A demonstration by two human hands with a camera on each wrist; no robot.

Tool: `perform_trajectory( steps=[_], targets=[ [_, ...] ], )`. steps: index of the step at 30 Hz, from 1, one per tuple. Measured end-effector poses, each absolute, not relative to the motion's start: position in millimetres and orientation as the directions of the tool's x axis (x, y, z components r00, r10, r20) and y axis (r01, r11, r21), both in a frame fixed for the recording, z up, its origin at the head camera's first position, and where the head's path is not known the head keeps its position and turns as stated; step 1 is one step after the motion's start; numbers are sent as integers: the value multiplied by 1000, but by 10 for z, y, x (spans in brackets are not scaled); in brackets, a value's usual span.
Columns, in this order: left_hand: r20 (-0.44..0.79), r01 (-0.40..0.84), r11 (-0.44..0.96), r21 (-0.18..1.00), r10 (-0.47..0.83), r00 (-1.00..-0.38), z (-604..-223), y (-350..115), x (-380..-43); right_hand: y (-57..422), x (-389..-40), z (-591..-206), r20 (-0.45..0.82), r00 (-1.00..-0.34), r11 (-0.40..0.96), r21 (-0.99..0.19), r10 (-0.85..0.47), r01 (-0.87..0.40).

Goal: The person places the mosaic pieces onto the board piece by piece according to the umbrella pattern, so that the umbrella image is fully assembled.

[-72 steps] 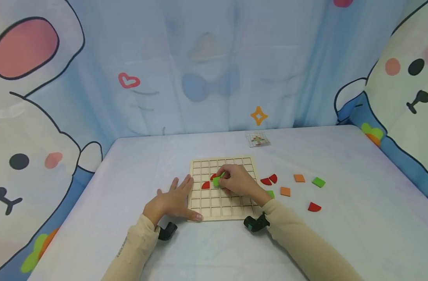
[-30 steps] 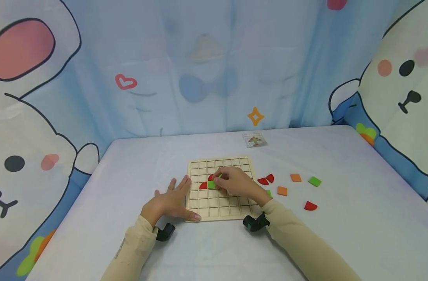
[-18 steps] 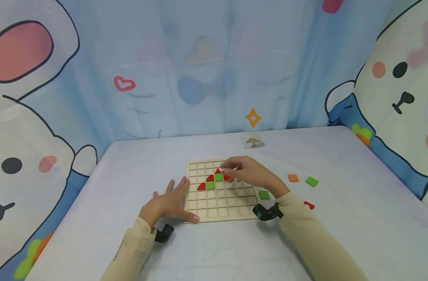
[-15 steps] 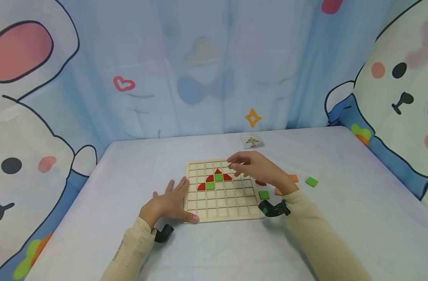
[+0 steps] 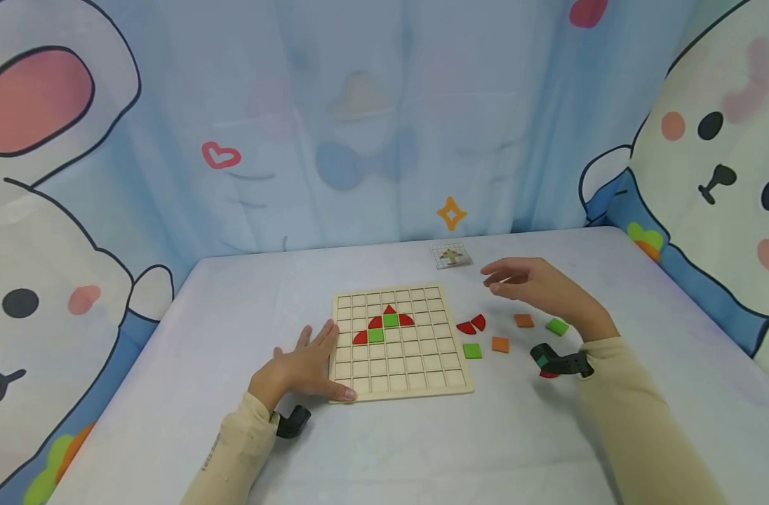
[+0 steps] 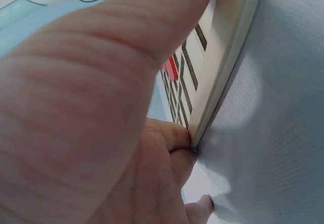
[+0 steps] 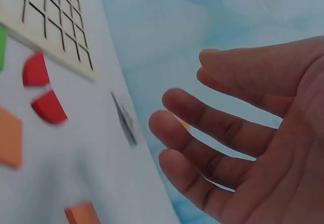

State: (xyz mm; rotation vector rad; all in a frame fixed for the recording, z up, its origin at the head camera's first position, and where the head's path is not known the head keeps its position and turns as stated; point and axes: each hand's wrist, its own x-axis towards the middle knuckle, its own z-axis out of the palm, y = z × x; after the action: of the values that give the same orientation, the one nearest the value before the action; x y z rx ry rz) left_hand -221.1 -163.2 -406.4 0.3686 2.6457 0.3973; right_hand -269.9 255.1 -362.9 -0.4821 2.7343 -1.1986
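A wooden grid board (image 5: 416, 366) lies on the table. Green square tiles (image 5: 391, 320), red quarter-circle tiles (image 5: 360, 338) and one red triangle tile (image 5: 389, 309) sit in its upper left cells. My left hand (image 5: 302, 368), fingers spread, rests along the board's left edge, thumb at the near corner; the left wrist view shows the fingers against the board's rim (image 6: 215, 90). Raised over the table right of the board, my right hand (image 5: 539, 287) holds nothing. Its loosely bent fingers (image 7: 217, 123) stand apart in the right wrist view.
Right of the board lie two red quarter-circle tiles (image 5: 466, 327), orange squares (image 5: 500, 344) and green squares (image 5: 472, 351). Another red piece (image 5: 549, 374) is partly hidden beneath the right wrist camera. A small pattern card (image 5: 450, 256) lies at the back, before a printed curtain (image 5: 359, 210).
My right hand has let go of a green tile, now lying in the grid, and moved off the board to the right and back. The left hand stays on the board's edge.
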Motion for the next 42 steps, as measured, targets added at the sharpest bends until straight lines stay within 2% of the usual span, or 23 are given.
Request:
perform_trajectory(
  steps=[6, 11, 17, 25, 32, 42],
  targets=[
    [-384, 187, 923, 336, 315, -868, -4068, -1633, -2192, 2958, -2735, -3768, -25, -943, 684, -695, -332, -222],
    [-377, 193, 921, 337, 320, -869, -4044, -1625, -2193, 3140, -2743, -3848, -129, -933, 721, -672, -337, -167],
    [-377, 193, 921, 339, 321, -869, -4056, -1638, -2194, 3165, -2802, -3954, -249, -906, 760, -640, -343, -113],
    [-374, 193, 920, 342, 322, -870, -4062, -1642, -2201, 3062, -2835, -4019, -298, -893, 806, -582, -338, -111],
    [-379, 185, 921, 342, 316, -870, -4046, -1645, -2199, 3004, -2863, -4049, -250, -914, 815, -564, -320, -132],
    [-374, 194, 920, 342, 322, -870, -4040, -1627, -2200, 2885, -2876, -4022, -82, -969, 757, -641, -232, -127]
  ],
)
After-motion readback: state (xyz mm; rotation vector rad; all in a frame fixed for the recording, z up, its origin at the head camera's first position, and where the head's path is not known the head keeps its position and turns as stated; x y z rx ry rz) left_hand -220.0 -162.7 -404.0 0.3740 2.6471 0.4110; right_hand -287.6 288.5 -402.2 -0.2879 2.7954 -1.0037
